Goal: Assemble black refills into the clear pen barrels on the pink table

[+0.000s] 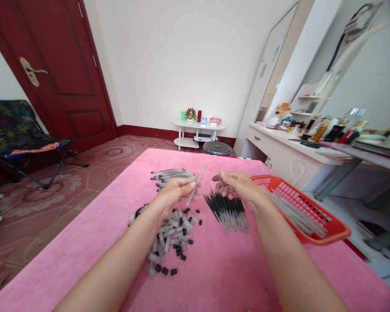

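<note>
My left hand [178, 190] is closed around a translucent pen barrel [196, 184], pinched between thumb and fingers and tilted upright. Just right of it, my right hand [232, 184] hovers at the top of a bundle of pen refills [227, 212] with black tips. Its fingers are partly curled and apart, and I see nothing held in them. Behind my left hand lies a stack of pens [170, 174] with dark ends. Below that hand spreads a heap of clear pen caps [169, 232], mixed with small black plugs [178, 250].
A red plastic basket [339, 234] with more clear barrels [299, 212] stands at the right on the pink-covered table [221, 273]. Further right is a white dressing table [279, 145] with bottles. A folding chair [19, 130] stands on the left by a red door [61, 65].
</note>
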`<state>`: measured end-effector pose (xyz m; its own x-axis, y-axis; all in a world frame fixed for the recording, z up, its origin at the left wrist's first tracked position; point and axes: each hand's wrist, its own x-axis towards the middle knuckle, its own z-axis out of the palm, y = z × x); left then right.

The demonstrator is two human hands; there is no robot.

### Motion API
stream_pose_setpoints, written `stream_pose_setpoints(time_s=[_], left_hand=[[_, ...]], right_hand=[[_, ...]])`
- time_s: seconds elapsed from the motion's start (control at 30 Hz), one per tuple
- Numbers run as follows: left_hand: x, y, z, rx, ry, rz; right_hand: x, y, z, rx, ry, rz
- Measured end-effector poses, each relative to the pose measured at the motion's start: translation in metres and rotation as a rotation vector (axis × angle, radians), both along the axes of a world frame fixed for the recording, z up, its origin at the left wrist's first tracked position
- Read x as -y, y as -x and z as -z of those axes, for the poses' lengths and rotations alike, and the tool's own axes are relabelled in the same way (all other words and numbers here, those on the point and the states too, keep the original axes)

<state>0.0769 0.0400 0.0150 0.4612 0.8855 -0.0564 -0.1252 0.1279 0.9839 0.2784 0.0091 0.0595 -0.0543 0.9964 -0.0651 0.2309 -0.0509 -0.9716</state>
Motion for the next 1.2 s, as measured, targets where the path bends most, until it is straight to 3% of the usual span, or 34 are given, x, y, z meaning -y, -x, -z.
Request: stream_pose_setpoints(time_s=[0.27,0.33,0.47,0.6,0.7,0.77,0.87,0.97,1.07,1.2], left_hand=[[0.017,-0.019,0.005,0.002,0.012,0.161],[0.015,-0.02,0.006,0.115,0.1,0.127],[0.003,-0.014,0.008,0.529,0.333,0.155],[-0.005,-0.008,0.012,0.665,0.366,0.174],[-0.011,-0.005,0.02,0.453,0.271,0.076],[-0.016,-0.003,0.027,0.192,0.084,-0.072],[-0.026,0.002,0.038,-0.212,-0.352,-0.309],[-0.033,0.007,0.044,-0.443,-0.61,-0.36],[-0.032,0.011,0.04,-0.437,-0.572,-0.323],[-0.03,0.013,0.033,-0.286,-0.261,-0.259]], right_hand=[[-0.004,0.011,0.016,-0.27,-0.068,-0.114],[-0.004,0.009,0.013,-0.268,-0.112,-0.05],[-0.004,-0.005,0.0,-0.216,-0.266,0.172],[-0.002,-0.026,-0.012,-0.013,-0.457,0.377],[0.003,-0.043,-0.02,0.318,-0.63,0.579],[0.009,-0.055,-0.027,0.583,-0.709,0.759],[0.017,-0.072,-0.033,0.866,-0.652,0.982],[0.019,-0.086,-0.033,0.992,-0.473,1.033],[0.014,-0.096,-0.027,1.052,-0.303,0.964],[0.011,-0.102,-0.02,1.105,-0.157,0.885]])
